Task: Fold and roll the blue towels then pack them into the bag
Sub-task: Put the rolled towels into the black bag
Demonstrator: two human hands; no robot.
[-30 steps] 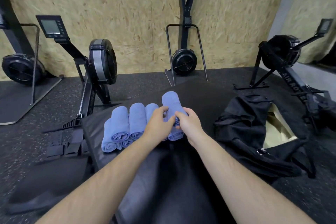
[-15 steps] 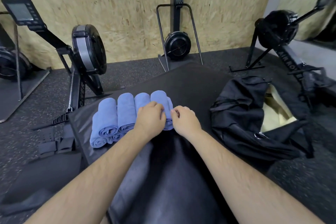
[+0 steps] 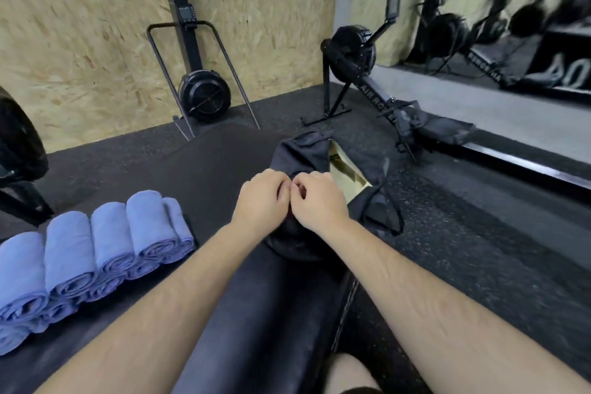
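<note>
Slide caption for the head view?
The left hand and right hand hold the bag by its near edge; rolled towels lie stacked on the mat at left.

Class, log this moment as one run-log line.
step: opening bag | left hand: pinches bag edge | right hand: pinches bag edge | blue towels: rolled, stacked on mat, untouched

Head-worn view, forward and down
</note>
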